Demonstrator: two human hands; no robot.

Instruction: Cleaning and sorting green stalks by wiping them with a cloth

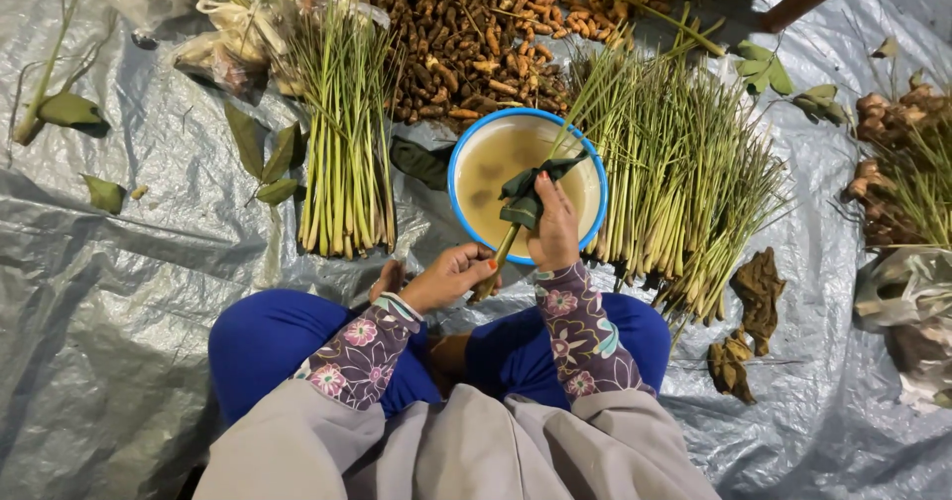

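Left hand (448, 275) is clamped on the lemongrass stalk's (505, 245) base, right hand (555, 230) squeezing a dark green cloth (526, 194) around it over the near rim of the blue-rimmed bowl (458, 158); pull too hard and that murky water probably slops out.

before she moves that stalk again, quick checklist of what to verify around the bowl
1. Left hand grips the stalk's root end: ok.
2. Right hand presses the green cloth around the stalk: ok.
3. Blue-rimmed bowl sits flat, cloudy water inside: ok.
4. Stalk held over the bowl, not the tarp: ok.
5. Stalk fully clean: cannot tell.
6. Lemongrass bundles lie apart from the bowl on both sides: ok.
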